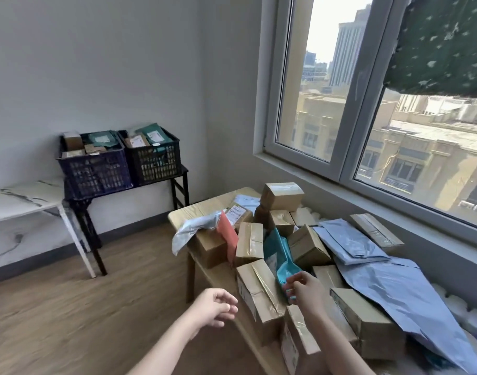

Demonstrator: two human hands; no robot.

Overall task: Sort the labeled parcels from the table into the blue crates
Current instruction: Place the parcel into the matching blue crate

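Teal mailer [279, 249], wedged among cardboard boxes [249, 242] on the table [204, 209].
Pinched at its lower end by the right hand [303, 289]; left hand [217, 307] loosely curled, empty. The edge box [255, 293] may be toppled if the mailer is pulled sharply.

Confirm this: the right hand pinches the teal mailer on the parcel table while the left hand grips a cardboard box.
Not quite: in the head view the left hand holds nothing, its fingers loosely curled beside the table. The right hand does pinch the teal mailer in the parcel pile.
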